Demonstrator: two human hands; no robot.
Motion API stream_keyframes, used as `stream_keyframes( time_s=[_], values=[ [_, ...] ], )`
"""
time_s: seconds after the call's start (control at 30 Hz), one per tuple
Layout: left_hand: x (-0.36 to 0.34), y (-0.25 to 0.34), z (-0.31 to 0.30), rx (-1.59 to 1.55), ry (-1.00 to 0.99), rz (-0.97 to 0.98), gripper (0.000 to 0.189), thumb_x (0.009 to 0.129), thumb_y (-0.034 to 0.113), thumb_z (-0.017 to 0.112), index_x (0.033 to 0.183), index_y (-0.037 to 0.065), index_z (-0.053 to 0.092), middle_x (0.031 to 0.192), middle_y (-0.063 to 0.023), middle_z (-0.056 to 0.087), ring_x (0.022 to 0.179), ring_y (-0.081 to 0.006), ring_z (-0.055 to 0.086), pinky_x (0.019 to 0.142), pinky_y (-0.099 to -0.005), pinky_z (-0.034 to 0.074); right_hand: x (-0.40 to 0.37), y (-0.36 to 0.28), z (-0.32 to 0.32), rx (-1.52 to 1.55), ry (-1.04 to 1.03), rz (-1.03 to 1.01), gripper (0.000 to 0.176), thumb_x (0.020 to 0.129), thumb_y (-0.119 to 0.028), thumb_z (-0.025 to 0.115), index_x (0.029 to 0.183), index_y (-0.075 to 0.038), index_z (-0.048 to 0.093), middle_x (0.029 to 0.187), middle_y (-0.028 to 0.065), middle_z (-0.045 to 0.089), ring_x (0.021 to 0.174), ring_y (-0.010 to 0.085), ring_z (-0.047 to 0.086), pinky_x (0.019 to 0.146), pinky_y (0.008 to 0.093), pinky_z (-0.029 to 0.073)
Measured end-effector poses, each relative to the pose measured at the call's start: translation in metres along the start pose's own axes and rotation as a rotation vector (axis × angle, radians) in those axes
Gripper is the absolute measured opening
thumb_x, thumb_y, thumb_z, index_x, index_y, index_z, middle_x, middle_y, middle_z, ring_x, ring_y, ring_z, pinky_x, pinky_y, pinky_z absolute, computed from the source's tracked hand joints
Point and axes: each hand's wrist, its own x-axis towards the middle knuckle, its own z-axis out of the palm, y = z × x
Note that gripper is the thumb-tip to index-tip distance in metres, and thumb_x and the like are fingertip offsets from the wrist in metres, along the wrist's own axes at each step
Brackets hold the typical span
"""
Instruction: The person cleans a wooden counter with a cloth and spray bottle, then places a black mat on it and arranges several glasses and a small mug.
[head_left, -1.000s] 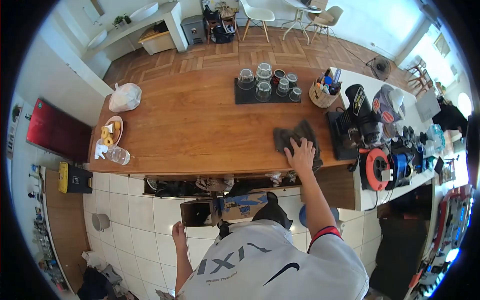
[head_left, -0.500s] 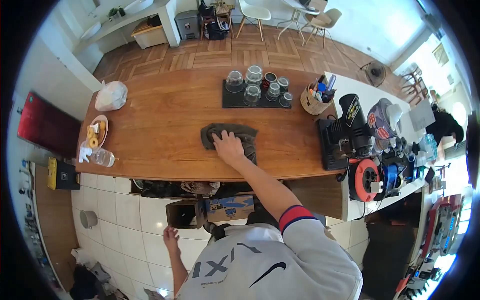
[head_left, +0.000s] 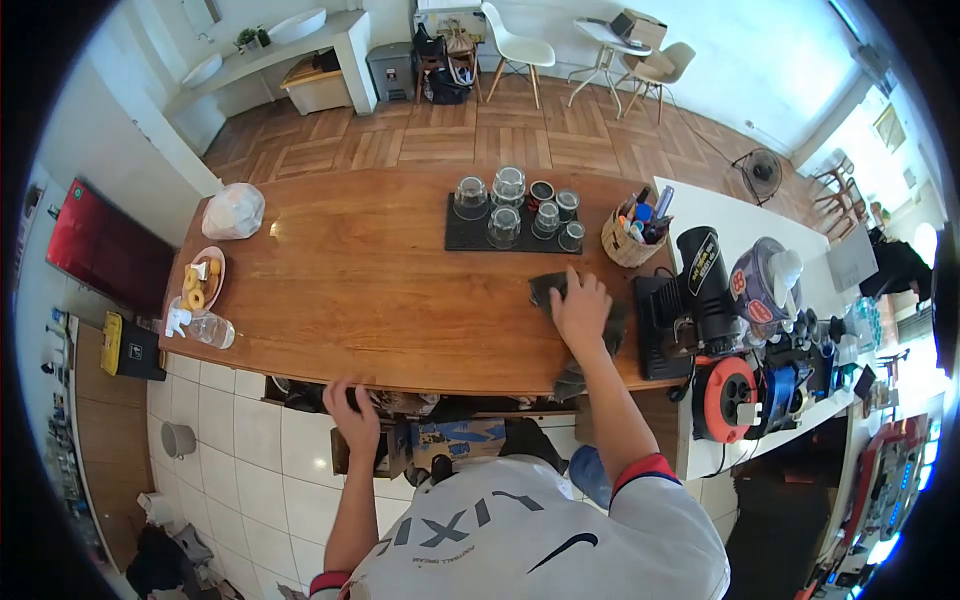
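Note:
A dark cloth (head_left: 616, 325) lies crumpled on the wooden table (head_left: 400, 290), towards its right end, with one end hanging at the front edge. My right hand (head_left: 582, 312) rests on this cloth with its fingers apart and pressed down. At the table's front edge, left of the middle, is my left hand (head_left: 352, 410); its fingers are spread and I see nothing in them. Behind the cloth, glasses (head_left: 504, 227) stand on a black mat (head_left: 470, 238).
At the left are a plastic bag (head_left: 234, 211), a plate of doughnuts (head_left: 204, 278) and a spray bottle (head_left: 211, 329). A pen basket (head_left: 630, 243), a black grinder (head_left: 700, 280) and a red cable reel (head_left: 722, 400) stand at the right. Farther right, a person (head_left: 895, 265) is partly visible.
My right hand and the cloth have moved right across the table. My left hand has risen to the front edge. The view has shifted, so the table appears lower.

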Motion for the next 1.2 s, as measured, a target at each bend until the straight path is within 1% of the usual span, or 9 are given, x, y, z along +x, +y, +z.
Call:
stream_keyframes(
  time_s=[0.07,0.33,0.5,0.6,0.67,0.77,0.97,1.1,1.2],
  values=[
    [0.032,0.013,0.025,-0.035,0.011,0.007,0.032,0.099,0.021,0.052,0.119,-0.003,0.054,0.128,-0.0236,0.048,0.119,-0.0389,0.047,0.103,-0.0451,0.036,0.034,-0.022,0.006,0.269,0.011,-0.107,0.054,0.081,-0.028,0.072,0.127,-0.007,0.053,0.108,0.0148,0.058,0.099,0.0344,0.062,0.076,0.0458,0.053],
    [0.045,-0.007,0.071,0.23,0.086,0.089,0.038,0.099,0.029,0.047,0.121,-0.001,0.053,0.138,-0.0275,0.043,0.126,-0.0457,0.041,0.103,-0.0534,0.035,0.126,-0.094,0.048,0.1,-0.325,0.057,0.071,0.078,-0.044,0.077,0.124,0.001,0.047,0.111,0.023,0.058,0.098,0.0375,0.065,0.078,0.0435,0.056],
    [0.044,-0.01,0.069,0.178,0.081,0.033,0.036,0.096,0.027,0.05,0.119,0.0,0.054,0.136,-0.0276,0.044,0.126,-0.0463,0.041,0.105,-0.0547,0.033,0.134,-0.063,0.092,0.196,-0.277,0.003,0.07,0.079,-0.049,0.074,0.12,0.002,0.049,0.114,0.0251,0.06,0.098,0.0343,0.066,0.079,0.0455,0.054],
    [0.048,-0.01,0.069,0.194,0.088,0.03,0.035,0.095,0.026,0.051,0.118,0.0,0.054,0.135,-0.0269,0.045,0.125,-0.0461,0.042,0.106,-0.0548,0.033,0.117,-0.044,0.091,0.638,-0.362,0.267,0.062,0.081,-0.044,0.074,0.119,0.0,0.053,0.115,0.0222,0.062,0.094,0.0275,0.065,0.079,0.0409,0.053],
    [0.045,-0.009,0.069,0.198,0.076,0.052,0.035,0.095,0.026,0.051,0.118,0.001,0.054,0.134,-0.0262,0.046,0.123,-0.0459,0.044,0.105,-0.0543,0.034,0.082,-0.028,0.086,2.086,-0.732,0.587,0.053,0.084,-0.035,0.072,0.12,0.0,0.055,0.116,0.0188,0.062,0.095,0.0233,0.063,0.08,0.0374,0.052],
    [0.047,-0.009,0.07,0.205,0.057,0.073,0.035,0.094,0.026,0.051,0.118,0.001,0.054,0.135,-0.0251,0.046,0.124,-0.0454,0.042,0.105,-0.0544,0.033,0.026,-0.052,0.05,2.478,-0.8,0.468,0.055,0.086,-0.029,0.071,0.129,-0.001,0.051,0.12,0.0164,0.06,0.099,0.0236,0.062,0.084,0.0357,0.052],
    [0.043,-0.007,0.064,0.257,0.011,0.112,0.041,0.092,0.03,0.057,0.12,-0.001,0.054,0.136,-0.0247,0.045,0.126,-0.0449,0.041,0.109,-0.0538,0.03,-0.044,-0.106,0.014,2.448,-0.845,0.314,0.061,0.087,-0.018,0.072,0.139,-0.006,0.043,0.126,0.0099,0.055,0.114,0.0253,0.056,0.097,0.0409,0.048],
    [0.042,0.004,0.06,-0.479,-0.399,-0.057,0.051,0.092,0.023,0.065,0.133,0.001,0.046,0.137,-0.0181,0.047,0.126,-0.0342,0.049,0.106,-0.0447,0.039,-0.077,-0.126,0.019,2.288,-0.8,0.411,0.072,0.082,-0.01,0.076,0.143,-0.007,0.038,0.131,0.0106,0.053,0.12,0.0226,0.054,0.101,0.039,0.046],
    [0.03,0.064,0.034,-0.94,-0.73,-0.193,0.067,0.087,0.013,0.072,0.143,0.004,0.036,0.137,-0.0138,0.047,0.126,-0.0259,0.049,0.105,-0.0389,0.042,-0.089,-0.133,0.015,2.073,-0.711,0.164,0.073,0.078,-0.003,0.077,0.14,-0.005,0.038,0.133,0.0084,0.052,0.123,0.0209,0.052,0.101,0.0372,0.046]
  ],
)
